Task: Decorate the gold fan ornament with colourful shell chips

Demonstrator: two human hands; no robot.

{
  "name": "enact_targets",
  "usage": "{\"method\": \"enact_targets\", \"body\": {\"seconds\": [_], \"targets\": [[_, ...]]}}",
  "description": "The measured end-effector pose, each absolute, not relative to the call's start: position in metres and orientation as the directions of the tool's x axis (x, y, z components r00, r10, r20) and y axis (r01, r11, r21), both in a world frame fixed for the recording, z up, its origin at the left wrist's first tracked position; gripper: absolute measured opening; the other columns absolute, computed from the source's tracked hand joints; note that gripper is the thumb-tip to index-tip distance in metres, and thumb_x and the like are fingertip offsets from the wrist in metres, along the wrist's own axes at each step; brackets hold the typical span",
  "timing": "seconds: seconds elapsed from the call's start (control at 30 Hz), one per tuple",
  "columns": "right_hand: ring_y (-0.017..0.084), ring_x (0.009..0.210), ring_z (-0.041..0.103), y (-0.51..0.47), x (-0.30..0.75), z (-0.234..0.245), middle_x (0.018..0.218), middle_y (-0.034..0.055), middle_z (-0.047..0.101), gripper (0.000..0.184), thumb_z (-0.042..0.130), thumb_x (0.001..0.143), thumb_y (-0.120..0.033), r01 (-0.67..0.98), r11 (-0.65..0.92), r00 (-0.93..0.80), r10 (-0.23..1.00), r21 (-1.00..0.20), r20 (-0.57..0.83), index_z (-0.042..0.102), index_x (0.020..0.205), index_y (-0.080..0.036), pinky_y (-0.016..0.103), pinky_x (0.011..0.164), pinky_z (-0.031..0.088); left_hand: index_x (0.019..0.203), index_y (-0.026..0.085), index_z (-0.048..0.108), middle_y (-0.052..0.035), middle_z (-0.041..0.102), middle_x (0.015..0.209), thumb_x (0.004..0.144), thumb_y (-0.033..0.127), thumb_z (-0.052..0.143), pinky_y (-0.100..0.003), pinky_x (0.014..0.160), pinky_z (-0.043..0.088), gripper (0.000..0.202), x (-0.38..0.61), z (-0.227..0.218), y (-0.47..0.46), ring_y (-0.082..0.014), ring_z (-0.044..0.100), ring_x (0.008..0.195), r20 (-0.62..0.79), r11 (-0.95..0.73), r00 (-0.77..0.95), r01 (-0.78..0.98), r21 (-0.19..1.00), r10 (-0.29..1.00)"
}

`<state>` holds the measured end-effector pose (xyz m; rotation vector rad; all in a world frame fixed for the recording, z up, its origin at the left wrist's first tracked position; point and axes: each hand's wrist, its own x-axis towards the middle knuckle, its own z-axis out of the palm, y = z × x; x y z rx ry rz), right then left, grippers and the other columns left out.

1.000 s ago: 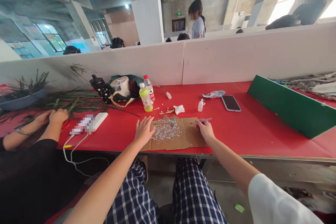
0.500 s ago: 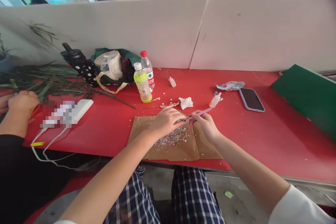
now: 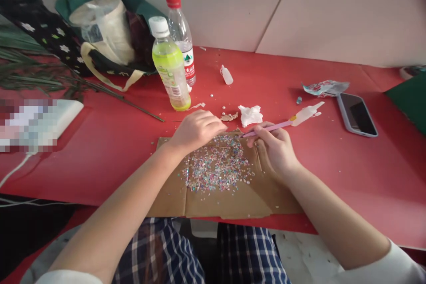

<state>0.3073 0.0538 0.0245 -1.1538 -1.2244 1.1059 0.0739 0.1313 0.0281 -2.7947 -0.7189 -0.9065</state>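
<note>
My left hand is closed over the far edge of a brown cardboard sheet, fingers pressed together. Whatever is under its fingertips is hidden. In my right hand is a slim pink pen-like tool, gripped between thumb and fingers. Its dark tip points left, a short gap from my left fingertips. Small shiny multicoloured sequins or gems lie scattered on the cardboard below both hands. Beyond my hands are a crumpled white tissue and a small beige piece.
Behind stand a yellow-green drink bottle and a red-capped water bottle. Small dropper bottles, a torn wrapper and a phone lie on the red table. Left are a bag and a white device.
The view has moved closer and tilted down. My hands have drawn apart slightly. The pink tool stays in my right hand. The neighbouring person's hands have left the view.
</note>
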Motion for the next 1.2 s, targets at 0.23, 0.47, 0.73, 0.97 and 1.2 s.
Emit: {"method": "enact_targets", "body": {"seconds": [0.23,0.47,0.73,0.97,1.2], "targets": [[0.018,0.065,0.07,0.041,0.317,0.017,0.068,0.0011,0.073,0.017,0.062,0.095,-0.035,0.162,0.254,0.032,0.964,-0.954,0.262,0.07,0.087,-0.022,0.033,0.065,0.054,0.103,0.022,0.073,0.0029,0.078,0.095,0.1,0.022,0.054,-0.029,0.088,0.055,0.019,0.053,0.012,0.161,-0.011,0.07,0.087,0.659,-0.873,0.642,0.485,0.046,0.392],[0.017,0.068,0.065,0.037,0.323,0.014,0.071,-0.0031,0.074,0.011,0.066,0.092,-0.02,0.393,0.46,-0.186,0.888,-0.796,0.422,0.072,0.098,-0.027,0.037,0.072,0.047,0.094,0.02,0.072,0.0005,0.078,0.089,0.095,0.025,0.064,-0.028,0.082,0.055,0.01,0.047,0.012,0.163,-0.0126,0.069,0.081,0.659,-0.879,0.648,0.474,0.043,0.382],[0.011,0.067,0.064,0.037,0.311,0.023,0.074,-0.0035,0.071,0.008,0.059,0.095,-0.018,0.549,0.556,-0.373,0.831,-0.624,0.412,0.066,0.092,-0.021,0.036,0.076,0.038,0.081,0.023,0.072,0.0035,0.073,0.077,0.093,0.036,0.066,-0.027,0.07,0.044,0.019,0.054,0.024,0.146,-0.0132,0.059,0.072,0.571,-0.928,0.746,0.362,0.086,0.343],[0.013,0.064,0.065,0.036,0.308,0.027,0.075,-0.0036,0.073,0.013,0.053,0.098,-0.019,0.62,0.637,-0.497,0.77,-0.457,0.4,0.062,0.088,-0.021,0.036,0.078,0.037,0.079,0.025,0.074,0.003,0.07,0.074,0.094,0.037,0.064,-0.027,0.067,0.04,0.022,0.062,0.02,0.135,-0.0132,0.057,0.073,0.509,-0.947,0.801,0.299,0.116,0.315],[0.011,0.066,0.066,0.037,0.303,0.029,0.075,-0.0058,0.074,0.014,0.054,0.097,-0.016,0.605,0.634,-0.527,0.773,-0.481,0.354,0.062,0.086,-0.021,0.035,0.081,0.035,0.079,0.025,0.075,0.0034,0.07,0.075,0.094,0.037,0.064,-0.03,0.069,0.042,0.022,0.064,0.014,0.134,-0.0142,0.059,0.074,0.451,-0.942,0.828,0.303,0.143,0.334]]}}
